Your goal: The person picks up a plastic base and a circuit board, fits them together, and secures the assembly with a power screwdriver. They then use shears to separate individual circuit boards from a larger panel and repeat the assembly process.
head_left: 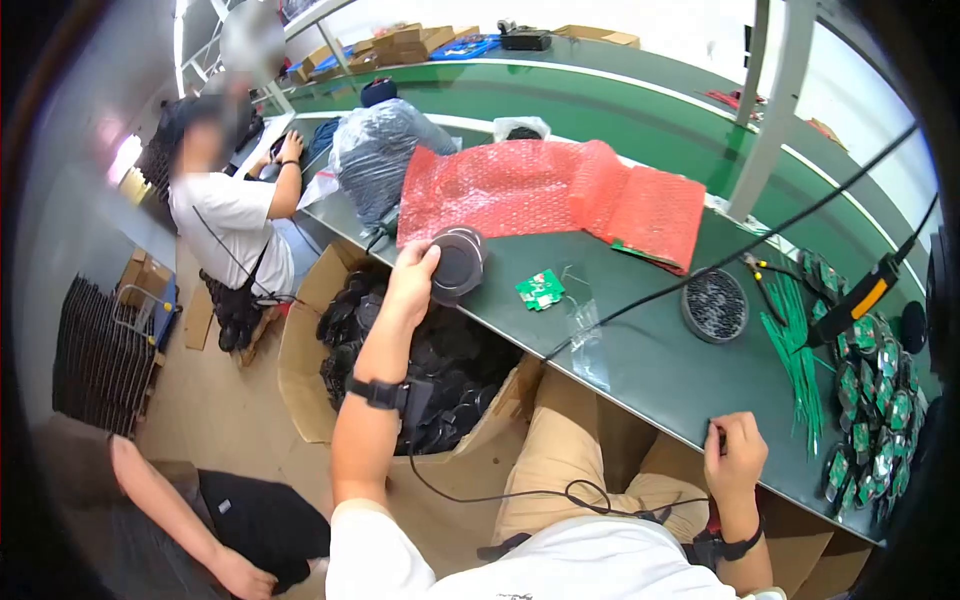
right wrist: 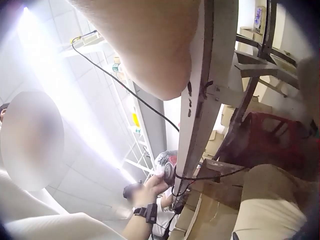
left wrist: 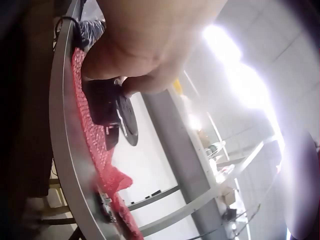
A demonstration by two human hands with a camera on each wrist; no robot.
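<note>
My left hand (head_left: 408,285) grips a round black disc-shaped device (head_left: 459,264) by its near side, over the table edge beside a carton. In the left wrist view, thumb and fingers hold the thick black body (left wrist: 102,102), with a thin round rim at one end. My right hand (head_left: 736,455) rests at the table's front edge with its fingers curled in. A small dark patch shows between thumb and fingers; I cannot tell whether it is a held part. A green circuit board (head_left: 541,289) lies between the hands, next to a clear plastic bag (head_left: 588,345).
The carton (head_left: 305,350) below holds many black round parts. Red bubble wrap (head_left: 500,185) lies at the back. Rightward are a round tin (head_left: 690,318) of small dark pieces, cutters (head_left: 763,285), green wires (head_left: 797,370), piled boards (head_left: 868,400) and a hanging screwdriver (head_left: 858,302). Another person sits leftward.
</note>
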